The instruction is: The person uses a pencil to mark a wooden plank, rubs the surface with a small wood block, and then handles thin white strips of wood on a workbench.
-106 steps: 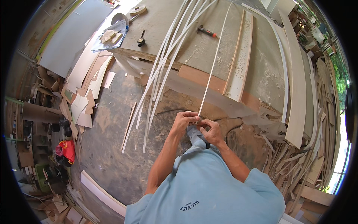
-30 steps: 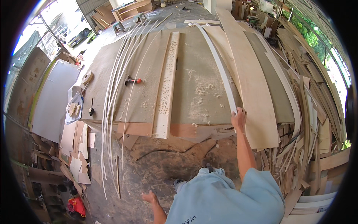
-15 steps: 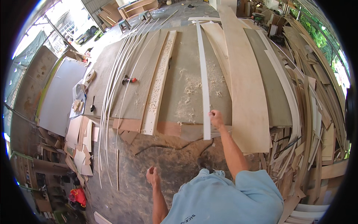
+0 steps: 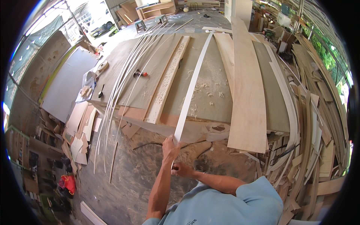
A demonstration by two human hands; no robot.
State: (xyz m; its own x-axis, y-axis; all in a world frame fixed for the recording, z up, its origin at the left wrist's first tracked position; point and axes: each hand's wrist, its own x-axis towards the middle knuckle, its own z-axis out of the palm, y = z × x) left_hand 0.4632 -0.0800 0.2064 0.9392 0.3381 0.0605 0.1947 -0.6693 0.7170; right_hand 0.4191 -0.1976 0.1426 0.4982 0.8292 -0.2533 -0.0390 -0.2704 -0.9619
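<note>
A long, narrow white strip (image 4: pixel 190 89) runs from the far side of the workbench toward me, its near end past the bench's front edge. My left hand (image 4: pixel 170 149) is closed around it near that end. Just below and to the right, my right hand (image 4: pixel 182 170) has its fingers curled in at the strip's near tip, which is mostly hidden between the two hands. Left of the strip, a long pale board covered in small marks or holes (image 4: pixel 167 88) lies on the bench. A wide plywood plank (image 4: pixel 249 93) lies to the right, overhanging the front edge.
Wood shavings (image 4: pixel 202 87) litter the workbench (image 4: pixel 221 108). Several thin strips (image 4: pixel 119 78) hang over its left side, near a red-and-black tool (image 4: pixel 140 74) and a tape roll (image 4: pixel 102 66). Piled offcuts (image 4: pixel 315 131) fill the right side; sheet scraps (image 4: pixel 78 129) lean at the left.
The white strip's near end has swung left and come closer to me. My left hand has risen and taken hold of it. My right hand has moved left and down, below the left hand.
</note>
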